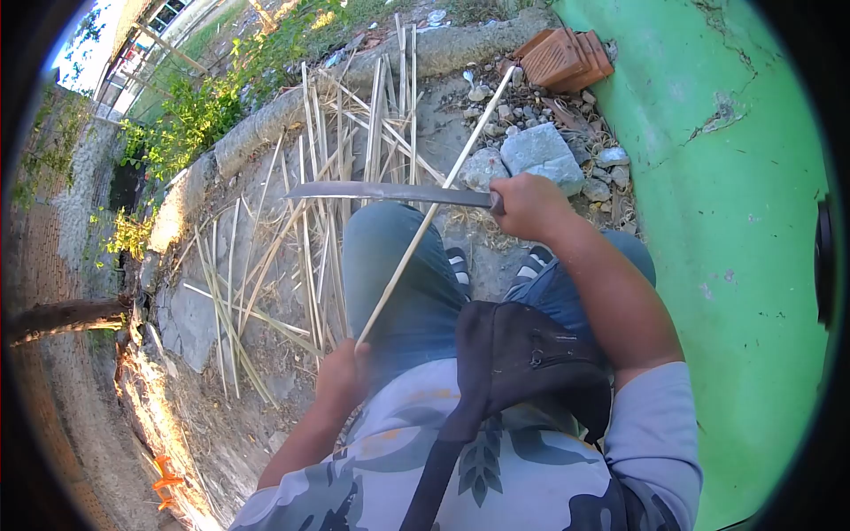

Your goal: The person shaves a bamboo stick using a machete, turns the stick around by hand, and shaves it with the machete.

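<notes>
My right hand (535, 209) is wrapped round the handle of a machete (381, 192), whose long blade points left across the view. In my left hand (342, 379), beside my left thigh, is the lower end of a long, pale bamboo strip (403, 265). The strip slants up and to the right over my knee, its far end near the rubble. Blade and strip cross in this view, a short way from the machete's handle. Many more bamboo strips (376, 124) lie loosely piled on the ground ahead and to the left.
A green wall (726, 265) runs close along my right side. Pale stone blocks (542, 157), gravel and stacked orange clay bricks (567, 60) lie at its foot. A low concrete kerb (257, 133) borders the ground ahead and left. A black bag (531, 354) hangs at my waist.
</notes>
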A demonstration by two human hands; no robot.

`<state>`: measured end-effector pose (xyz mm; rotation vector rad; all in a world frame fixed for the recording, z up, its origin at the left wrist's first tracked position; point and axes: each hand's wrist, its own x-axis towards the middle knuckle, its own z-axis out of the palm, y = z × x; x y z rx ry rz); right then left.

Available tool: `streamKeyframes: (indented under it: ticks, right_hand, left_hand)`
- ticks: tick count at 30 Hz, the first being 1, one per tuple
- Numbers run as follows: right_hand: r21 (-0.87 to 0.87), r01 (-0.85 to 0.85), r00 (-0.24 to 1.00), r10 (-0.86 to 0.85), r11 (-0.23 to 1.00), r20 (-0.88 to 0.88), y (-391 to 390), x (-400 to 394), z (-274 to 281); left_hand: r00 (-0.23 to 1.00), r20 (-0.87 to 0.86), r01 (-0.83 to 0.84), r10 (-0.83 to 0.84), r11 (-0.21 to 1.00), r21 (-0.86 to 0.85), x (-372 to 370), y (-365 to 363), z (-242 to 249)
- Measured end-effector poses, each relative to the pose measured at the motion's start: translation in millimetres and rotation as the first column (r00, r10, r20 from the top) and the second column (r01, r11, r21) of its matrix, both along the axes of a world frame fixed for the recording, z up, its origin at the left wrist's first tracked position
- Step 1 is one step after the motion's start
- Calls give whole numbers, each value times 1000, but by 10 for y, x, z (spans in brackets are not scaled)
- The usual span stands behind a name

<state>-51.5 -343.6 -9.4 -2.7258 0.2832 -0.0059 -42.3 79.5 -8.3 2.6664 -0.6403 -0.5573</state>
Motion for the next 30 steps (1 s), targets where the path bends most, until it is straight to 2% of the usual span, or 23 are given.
streamKeyframes:
  ticks: [5, 11, 14, 17, 20, 23, 30]
  right_hand:
    - [23, -40, 993, 37, 999, 110, 118, -17, -104]
    - [19, -22, 1000, 22, 1000, 13, 77, 14, -63]
    - [-8, 2, 1000, -2, 1000, -7, 85, -11, 14]
    - [-13, 23, 999, -22, 1000, 39, 68, -61, 29]
    - [-35, -42, 998, 44, 999, 50, 141, -116, -30]
    - [-32, -26, 1000, 26, 999, 14, 46, -34, -117]
    - [0, -65, 997, 65, 998, 37, 126, -108, 17]
  left_hand:
    - [1000, -19, 20, -20, 1000, 9, 2, 27, -39]
    - [999, -32, 9, -8, 999, 34, 15, -26, 37]
    - [999, -38, 0, -1, 1000, -28, -28, -19, 119]
    - [999, -33, -6, 6, 1000, 1, -65, -6, 115]
    - [1000, -3, 13, -13, 1000, -3, -67, -3, 61]
    - [1000, -12, -10, 10, 1000, 15, -61, -35, 88]
    - [1000, 1, 15, -15, 1000, -9, -55, -23, 100]
